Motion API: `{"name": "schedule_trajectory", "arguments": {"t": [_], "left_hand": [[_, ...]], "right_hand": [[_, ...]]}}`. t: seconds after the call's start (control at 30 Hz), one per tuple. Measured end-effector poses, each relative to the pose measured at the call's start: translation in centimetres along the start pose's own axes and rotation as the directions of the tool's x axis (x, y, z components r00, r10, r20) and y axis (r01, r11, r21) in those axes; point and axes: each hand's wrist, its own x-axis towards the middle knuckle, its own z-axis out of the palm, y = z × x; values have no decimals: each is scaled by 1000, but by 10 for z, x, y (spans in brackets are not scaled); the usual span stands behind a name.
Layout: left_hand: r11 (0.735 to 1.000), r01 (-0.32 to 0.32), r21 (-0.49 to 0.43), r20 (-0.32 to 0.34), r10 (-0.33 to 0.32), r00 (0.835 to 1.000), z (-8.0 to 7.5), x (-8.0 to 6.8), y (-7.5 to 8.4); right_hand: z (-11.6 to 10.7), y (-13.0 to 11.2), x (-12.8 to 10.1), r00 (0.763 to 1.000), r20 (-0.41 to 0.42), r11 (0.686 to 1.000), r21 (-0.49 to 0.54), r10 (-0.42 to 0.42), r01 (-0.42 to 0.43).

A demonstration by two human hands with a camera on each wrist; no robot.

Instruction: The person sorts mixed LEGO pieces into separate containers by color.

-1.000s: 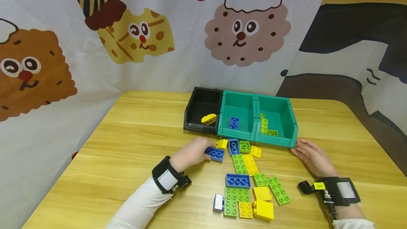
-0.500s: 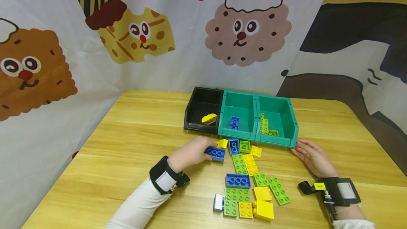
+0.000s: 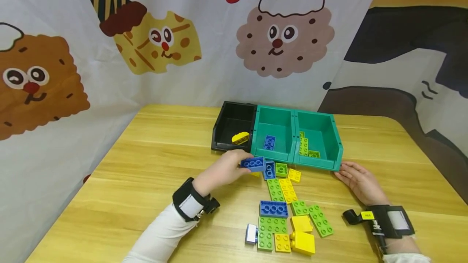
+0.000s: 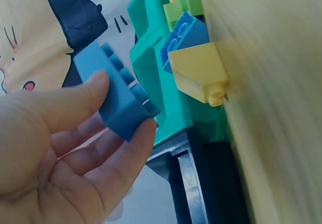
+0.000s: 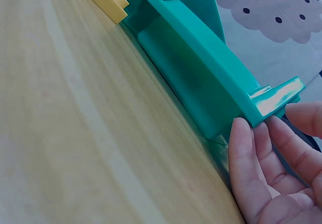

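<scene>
My left hand (image 3: 224, 169) pinches a blue toy building brick (image 3: 253, 164) between thumb and fingers, its side studs showing in the left wrist view. The brick is held above the table, just in front of the bins, and partly covers a yellow sloped brick (image 4: 198, 70). Close to it lies another blue brick (image 3: 269, 170). At the right, my right hand (image 3: 361, 182) touches the front corner of the right-hand green bin (image 5: 201, 48), with fingertips against the rim and the fingers only slightly bent.
A black bin (image 3: 228, 146) holds a yellow curved brick (image 3: 240, 137); the middle green bin (image 3: 276, 156) holds a blue brick (image 3: 269, 142). Several green, yellow and blue bricks lie in front, among them a long green brick (image 3: 321, 220). A printed cloth (image 3: 215, 80) hangs behind.
My left hand has raised the blue brick and carried it slightly right and toward the bins, covering most of the yellow sloped brick. My right hand stays at the bin corner.
</scene>
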Motion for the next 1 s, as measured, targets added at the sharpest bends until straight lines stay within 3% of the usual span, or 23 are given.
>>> {"name": "schedule_trajectory", "arguments": {"t": [0.27, 0.53, 1.0], "left_hand": [[999, 19, 31, -27, -18, 999, -6, 21, 14], [997, 60, 56, -77, -55, 995, -5, 56, 20], [966, 61, 250, 3, -64, 998, 1, 91, 20]], "right_hand": [[1, 2, -1, 1000, -15, 1000, -14, 2, -2], [2, 1, -1, 1000, -22, 999, -40, 0, -1], [2, 1, -1, 998, -59, 998, -63, 20, -23]]}}
